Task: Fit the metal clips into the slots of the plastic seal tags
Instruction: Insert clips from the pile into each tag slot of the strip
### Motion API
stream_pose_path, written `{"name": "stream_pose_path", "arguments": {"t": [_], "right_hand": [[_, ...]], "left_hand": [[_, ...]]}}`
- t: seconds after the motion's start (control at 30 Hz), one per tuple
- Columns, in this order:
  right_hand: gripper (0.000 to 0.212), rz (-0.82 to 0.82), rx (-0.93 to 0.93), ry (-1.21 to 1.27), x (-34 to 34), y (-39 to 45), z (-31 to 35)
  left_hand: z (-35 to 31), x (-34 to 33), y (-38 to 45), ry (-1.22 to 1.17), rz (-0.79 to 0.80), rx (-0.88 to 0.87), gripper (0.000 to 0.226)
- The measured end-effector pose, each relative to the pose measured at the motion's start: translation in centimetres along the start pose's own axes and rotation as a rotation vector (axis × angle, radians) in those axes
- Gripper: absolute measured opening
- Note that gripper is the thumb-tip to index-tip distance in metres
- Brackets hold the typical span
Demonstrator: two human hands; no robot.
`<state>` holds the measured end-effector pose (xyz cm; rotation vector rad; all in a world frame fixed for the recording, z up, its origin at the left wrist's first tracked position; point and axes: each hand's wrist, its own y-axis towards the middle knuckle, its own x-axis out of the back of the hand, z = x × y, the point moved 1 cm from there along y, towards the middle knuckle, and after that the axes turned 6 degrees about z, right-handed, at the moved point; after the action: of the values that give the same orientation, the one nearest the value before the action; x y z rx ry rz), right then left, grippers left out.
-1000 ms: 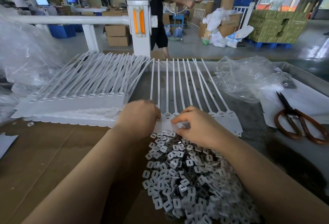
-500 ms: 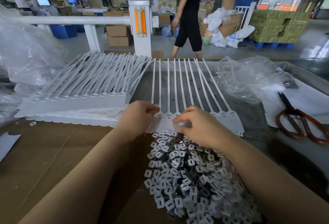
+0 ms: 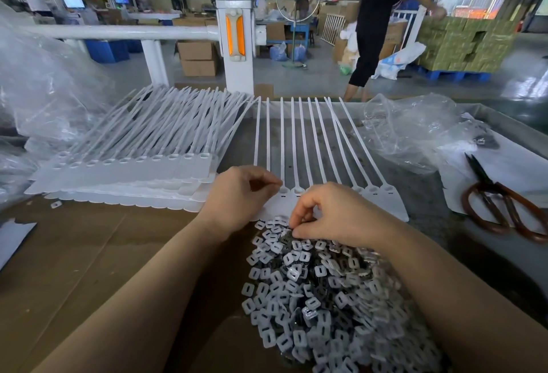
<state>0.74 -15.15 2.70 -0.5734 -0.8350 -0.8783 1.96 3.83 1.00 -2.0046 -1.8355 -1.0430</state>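
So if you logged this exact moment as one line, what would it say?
step: picking clip | right hand: fingertips in clip pile | left hand: pinching at seal tag strip | scissors: idle

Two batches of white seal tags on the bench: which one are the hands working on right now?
The single fanned row of seal tags at centre, just beyond the clip pile. The left hand and right hand are at its heads; the stacked batch further left lies untouched.

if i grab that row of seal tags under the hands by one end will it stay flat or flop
Probably flop. The row of seal tags has long thin straps fanning unevenly toward the far edge, so they look bendy. The flat heads seem joined in one strip, so that end may lift together. It looks like light, smooth plastic, likely to slide when pushed. The left hand rests on it, perhaps steadying it.
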Motion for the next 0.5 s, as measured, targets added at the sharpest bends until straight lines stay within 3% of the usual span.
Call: {"name": "stream_pose_path", "arguments": {"t": [0.3, 0.5], "right_hand": [[0.007, -0.014, 0.042, 0.001, -0.57, 0.24, 0.18], [0.008, -0.125, -0.001, 0.134, -0.45, 0.44, -0.16]], "left_hand": [[-0.11, -0.45, -0.09, -0.004, 0.056, -0.068, 0.023], [-0.19, -0.47, 0.07, -0.236, 0.115, -0.024, 0.016]]}}
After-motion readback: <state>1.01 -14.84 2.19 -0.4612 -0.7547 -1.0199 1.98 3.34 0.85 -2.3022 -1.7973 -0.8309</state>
